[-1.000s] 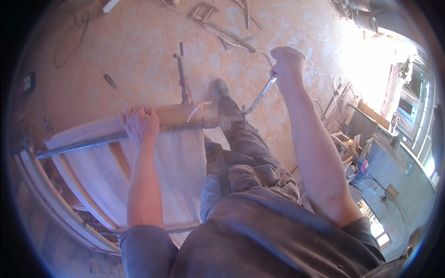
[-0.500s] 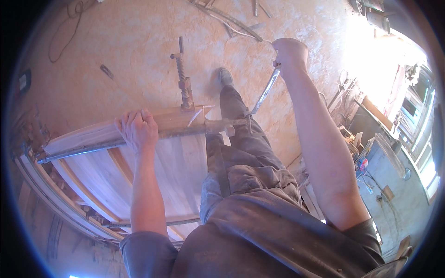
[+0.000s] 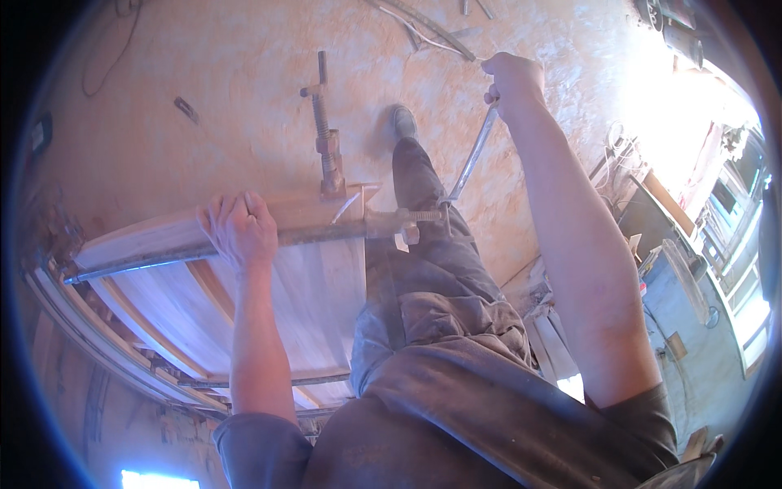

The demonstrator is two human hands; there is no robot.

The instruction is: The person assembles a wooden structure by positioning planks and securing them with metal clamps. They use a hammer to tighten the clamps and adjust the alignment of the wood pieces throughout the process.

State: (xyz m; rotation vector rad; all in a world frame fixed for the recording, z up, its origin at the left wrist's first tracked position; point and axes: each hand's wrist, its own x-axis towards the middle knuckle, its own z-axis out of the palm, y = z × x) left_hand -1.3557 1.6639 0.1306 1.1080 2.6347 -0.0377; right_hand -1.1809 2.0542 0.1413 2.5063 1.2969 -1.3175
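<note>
A pale wooden panel (image 3: 322, 281) with lighter strips stands at the left, its thick upper board (image 3: 151, 226) crossed by a long metal bar clamp (image 3: 330, 232). My left hand (image 3: 244, 226) is closed over that board's edge, fingers curled across it. At the panel's right end the clamp's threaded screw (image 3: 425, 216) sticks out beside my leg. A long metal wrench (image 3: 474, 156) slants up from the screw's end. My right hand (image 3: 515, 85) grips its upper end, arm stretched out. A second rusty screw clamp (image 3: 328, 138) juts up from the board.
Wood offcuts and a strip (image 3: 432, 28) lie on the dusty floor at the top. A small metal piece (image 3: 186, 109) lies at the upper left. On the right stand a grey board (image 3: 692, 318) and cluttered scraps near a bright opening. My shoe (image 3: 403, 122) is beyond the clamp.
My right hand has shifted slightly up and away, with the wrench still in its grip. The left hand stays on the board. The whole view has tilted a little.
</note>
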